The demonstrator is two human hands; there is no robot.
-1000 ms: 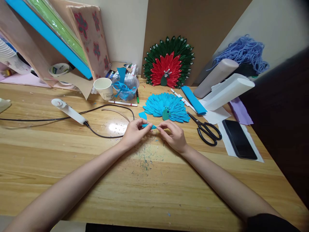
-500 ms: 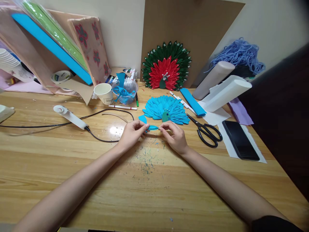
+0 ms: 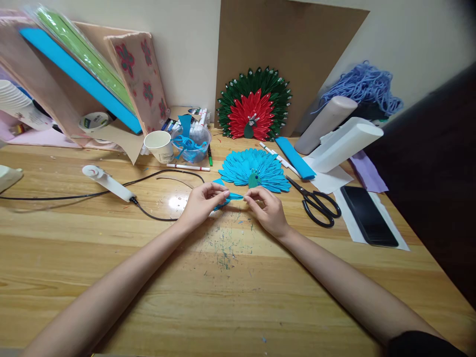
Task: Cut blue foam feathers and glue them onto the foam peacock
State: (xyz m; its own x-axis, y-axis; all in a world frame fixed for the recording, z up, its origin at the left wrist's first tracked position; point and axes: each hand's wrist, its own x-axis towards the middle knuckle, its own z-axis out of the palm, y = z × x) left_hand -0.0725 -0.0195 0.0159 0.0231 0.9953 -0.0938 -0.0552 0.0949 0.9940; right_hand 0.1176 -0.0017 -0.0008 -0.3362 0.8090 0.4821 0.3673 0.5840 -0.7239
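Observation:
Between my two hands is a small blue paper petal piece point(image 3: 234, 196), pointed toward the right. My left hand point(image 3: 203, 204) is closed on its left end, thumb against the fingers, and partly hides it. The thumb and fingertips of my right hand point(image 3: 268, 210) pinch its right tip. Just behind my hands lies a fan-shaped blue paper peacock point(image 3: 256, 166) with a green body point(image 3: 253, 179). More blue paper point(image 3: 219, 182) shows behind my left fingers. Black-handled scissors point(image 3: 318, 203) lie to the right of my right hand, apart from it.
Paper scraps point(image 3: 226, 253) litter the wooden table point(image 3: 178, 302). At left lie a white corded tool point(image 3: 109, 183), a paper cup point(image 3: 159, 147) and a tub of blue scraps point(image 3: 191, 146). A red and green peacock point(image 3: 253, 106) stands behind. A phone point(image 3: 369, 215) and paper rolls point(image 3: 347, 144) are at right.
The blue piece has turned slightly in my fingers, and more blue paper now shows below my left fingertips. Both hands keep their pinch in nearly the same place.

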